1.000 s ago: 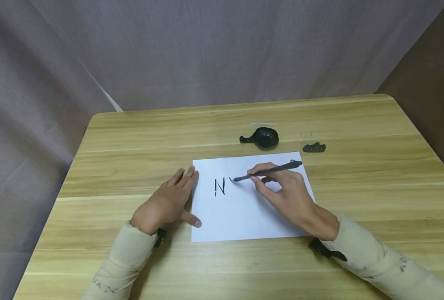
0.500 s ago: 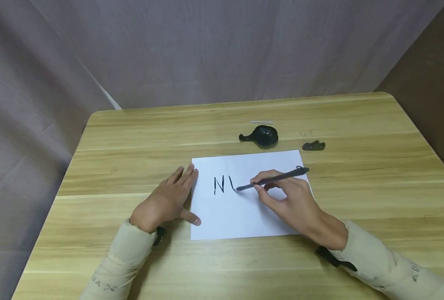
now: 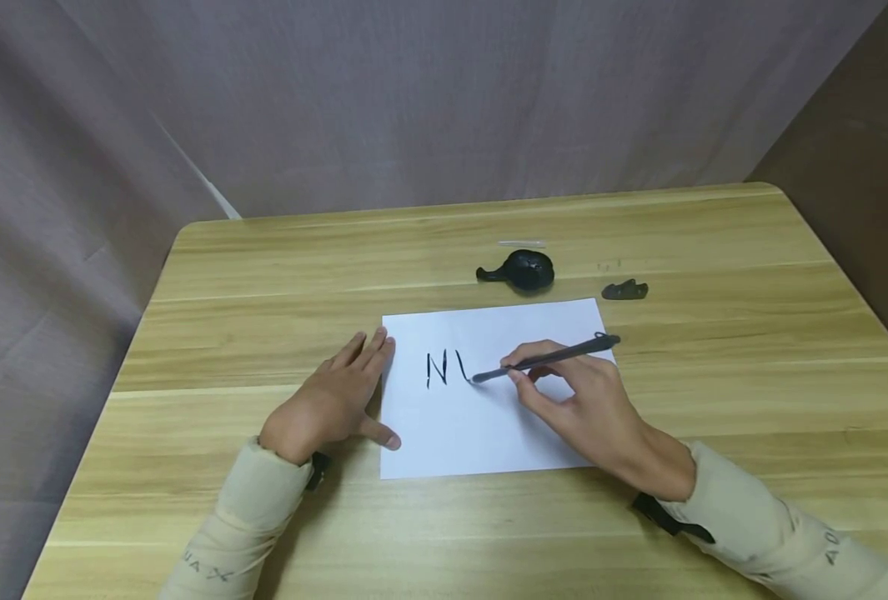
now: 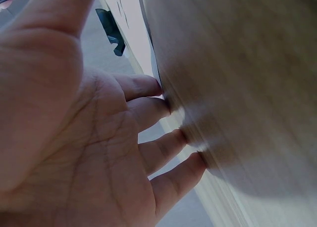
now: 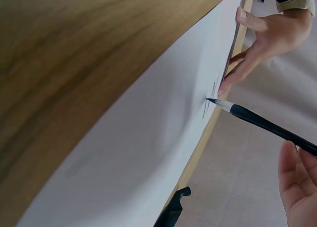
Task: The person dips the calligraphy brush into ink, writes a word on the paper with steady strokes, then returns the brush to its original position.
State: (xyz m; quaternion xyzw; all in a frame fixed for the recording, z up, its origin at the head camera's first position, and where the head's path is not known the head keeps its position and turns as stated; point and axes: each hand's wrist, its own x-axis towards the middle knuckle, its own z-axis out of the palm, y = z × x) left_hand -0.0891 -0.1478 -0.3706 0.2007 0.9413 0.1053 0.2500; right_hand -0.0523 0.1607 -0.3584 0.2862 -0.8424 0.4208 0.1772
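Note:
My right hand [image 3: 582, 404] pinches a black-handled calligraphy brush [image 3: 556, 353] between thumb and fingers. In the right wrist view, the pale bristles [image 5: 221, 104] of the brush end in a dark tip touching the paper. A white sheet of paper [image 3: 459, 437] bears a black letter N [image 3: 436, 368], and right of it a slanting stroke [image 3: 462, 365] runs to the brush tip. My left hand [image 3: 331, 404] lies with spread fingers at the sheet's left edge, thumb over the paper. Its fingertips [image 4: 179, 137] press down in the left wrist view.
Beyond the sheet sits a black rounded vessel-like object [image 3: 529, 271] with a stem pointing left. A thin clear strip [image 3: 522, 244] lies behind it. Right of these is a small dark bumpy piece [image 3: 624, 290], perhaps a brush rest. Curtains hang past the wooden table's [image 3: 263, 258] far edge.
My right hand has moved the brush down and slightly right, lengthening the stroke beside the N. Over the last half second it has barely moved. The left hand stays in place.

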